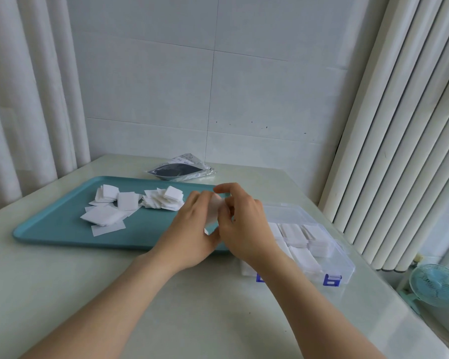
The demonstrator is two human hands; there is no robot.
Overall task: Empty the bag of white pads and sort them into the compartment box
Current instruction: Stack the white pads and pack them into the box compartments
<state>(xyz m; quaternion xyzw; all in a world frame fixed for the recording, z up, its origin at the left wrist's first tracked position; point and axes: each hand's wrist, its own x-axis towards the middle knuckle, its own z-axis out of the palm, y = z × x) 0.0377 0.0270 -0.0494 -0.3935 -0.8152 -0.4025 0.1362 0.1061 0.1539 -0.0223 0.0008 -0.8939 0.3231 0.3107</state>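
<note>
Several white square pads (109, 211) lie scattered in loose piles on a teal tray (62, 229). My left hand (189, 234) and my right hand (244, 224) meet over the tray's right end and together hold a small stack of white pads (214, 212) between their fingers. Just right of my hands stands the clear compartment box (329, 257), lid open, with white pads stacked in several compartments. The emptied grey and white bag (179, 170) lies flat behind the tray.
The pale table (192, 307) runs to a wall at the back. Curtains hang at the left, and a white ribbed radiator (399, 151) stands at the right. A small blue fan (434, 285) sits below the table's right edge.
</note>
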